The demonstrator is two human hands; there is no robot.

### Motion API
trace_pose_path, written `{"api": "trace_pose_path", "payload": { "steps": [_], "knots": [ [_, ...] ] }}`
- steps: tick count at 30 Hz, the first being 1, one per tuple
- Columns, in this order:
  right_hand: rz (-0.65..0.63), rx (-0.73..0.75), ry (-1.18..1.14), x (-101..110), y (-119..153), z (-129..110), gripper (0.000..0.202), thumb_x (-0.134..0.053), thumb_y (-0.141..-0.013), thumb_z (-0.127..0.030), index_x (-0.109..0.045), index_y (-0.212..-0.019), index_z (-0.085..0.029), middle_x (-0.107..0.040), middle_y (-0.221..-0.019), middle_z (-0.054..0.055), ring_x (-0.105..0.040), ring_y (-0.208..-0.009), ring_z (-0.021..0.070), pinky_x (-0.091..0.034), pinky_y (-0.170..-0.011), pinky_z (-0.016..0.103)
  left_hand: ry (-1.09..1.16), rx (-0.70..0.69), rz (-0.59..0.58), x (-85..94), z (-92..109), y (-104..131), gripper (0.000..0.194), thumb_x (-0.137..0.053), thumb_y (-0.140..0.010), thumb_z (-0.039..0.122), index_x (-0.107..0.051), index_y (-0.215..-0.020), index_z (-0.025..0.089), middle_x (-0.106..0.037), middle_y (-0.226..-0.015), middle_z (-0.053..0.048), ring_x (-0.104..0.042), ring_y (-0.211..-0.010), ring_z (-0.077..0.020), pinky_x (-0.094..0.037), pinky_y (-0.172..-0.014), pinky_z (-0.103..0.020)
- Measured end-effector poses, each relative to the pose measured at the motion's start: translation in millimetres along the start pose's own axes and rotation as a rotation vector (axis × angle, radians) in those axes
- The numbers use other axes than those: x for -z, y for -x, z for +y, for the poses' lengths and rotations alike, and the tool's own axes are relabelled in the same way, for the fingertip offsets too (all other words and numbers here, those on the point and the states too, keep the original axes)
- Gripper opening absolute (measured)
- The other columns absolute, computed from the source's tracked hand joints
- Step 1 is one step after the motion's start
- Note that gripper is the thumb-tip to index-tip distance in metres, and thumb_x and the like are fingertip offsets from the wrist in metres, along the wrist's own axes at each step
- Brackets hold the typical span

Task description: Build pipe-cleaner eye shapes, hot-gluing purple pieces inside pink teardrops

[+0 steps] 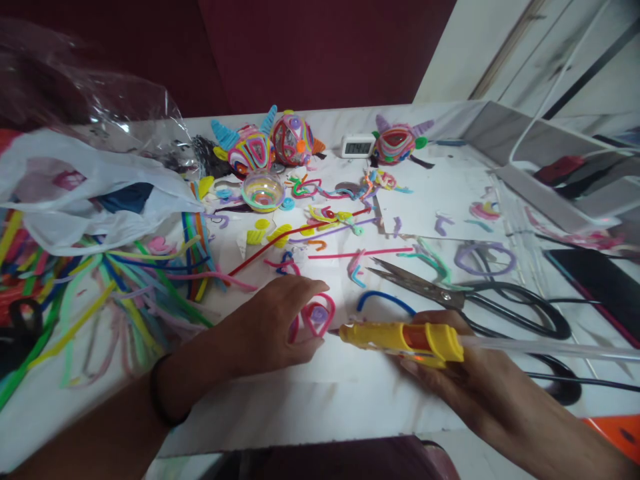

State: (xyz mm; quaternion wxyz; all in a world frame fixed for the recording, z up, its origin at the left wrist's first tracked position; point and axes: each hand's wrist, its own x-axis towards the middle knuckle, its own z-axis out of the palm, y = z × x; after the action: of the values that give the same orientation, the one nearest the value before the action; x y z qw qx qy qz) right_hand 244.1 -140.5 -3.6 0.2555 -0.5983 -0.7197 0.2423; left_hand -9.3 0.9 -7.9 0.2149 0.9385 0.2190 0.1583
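Note:
My left hand [260, 327] curves its thumb and fingers around a small rounded craft piece. On that piece are a pink pipe-cleaner loop [328, 301] and a purple coil [319, 315]; what lies under them is hard to make out. A yellow hot glue gun [380, 337] is gripped in my right hand [480, 380], a clear glue stick [545, 347] sticking out of its back. The nozzle points left, close to the pink loop. Just above the gun lie a bent blue pipe cleaner [383, 295] and large black-handled scissors [425, 287].
Several decorated balls [250, 148] stand at the back beside a white digital timer [357, 146]. A clear bowl [263, 192] sits before them. Pipe cleaners [115, 300] and a plastic bag [90, 190] crowd the left. A phone [595, 287] and cables lie right.

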Motion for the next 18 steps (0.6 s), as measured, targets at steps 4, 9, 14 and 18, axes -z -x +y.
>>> {"api": "trace_pose_path", "payload": {
  "steps": [4,9,14,18],
  "knots": [
    [-0.072,-0.029,-0.064,1.6,0.1,1.1,0.009,-0.046,-0.096,-0.03,-0.053,-0.101,-0.027,-0.064,-0.091,0.002,-0.065,-0.075,0.0177,-0.057,-0.064,0.03,0.008,0.005,-0.003,0.8,0.4,-0.1,0.052,-0.06,-0.078,0.022,-0.045,-0.128,0.017,-0.059,-0.121,-0.011,-0.057,-0.112,-0.0247,-0.048,-0.098,-0.04],
    [-0.072,-0.076,-0.06,2.8,0.9,1.5,0.009,-0.046,-0.096,-0.032,-0.054,-0.094,-0.026,-0.065,-0.089,0.002,-0.063,-0.067,0.016,-0.054,-0.058,0.029,0.015,0.006,0.001,0.9,0.7,0.1,0.053,-0.061,-0.079,0.023,-0.044,-0.128,0.018,-0.06,-0.122,-0.012,-0.057,-0.112,-0.0254,-0.048,-0.097,-0.041],
    [-0.066,-0.104,-0.078,1.6,2.9,2.6,0.01,-0.048,-0.096,-0.034,-0.053,-0.094,-0.026,-0.066,-0.086,0.001,-0.061,-0.062,0.0142,-0.052,-0.053,0.027,0.022,0.011,-0.002,1.3,1.4,0.7,0.052,-0.06,-0.079,0.023,-0.045,-0.128,0.018,-0.06,-0.121,-0.011,-0.058,-0.111,-0.0252,-0.049,-0.096,-0.041],
    [-0.045,-0.1,-0.103,1.5,4.9,2.7,0.009,-0.048,-0.095,-0.035,-0.052,-0.099,-0.027,-0.067,-0.087,0.001,-0.064,-0.064,0.0153,-0.055,-0.055,0.027,0.019,0.007,-0.006,1.0,1.9,1.0,0.052,-0.06,-0.08,0.024,-0.044,-0.129,0.018,-0.059,-0.122,-0.011,-0.057,-0.112,-0.0246,-0.048,-0.097,-0.04]
  ]
}}
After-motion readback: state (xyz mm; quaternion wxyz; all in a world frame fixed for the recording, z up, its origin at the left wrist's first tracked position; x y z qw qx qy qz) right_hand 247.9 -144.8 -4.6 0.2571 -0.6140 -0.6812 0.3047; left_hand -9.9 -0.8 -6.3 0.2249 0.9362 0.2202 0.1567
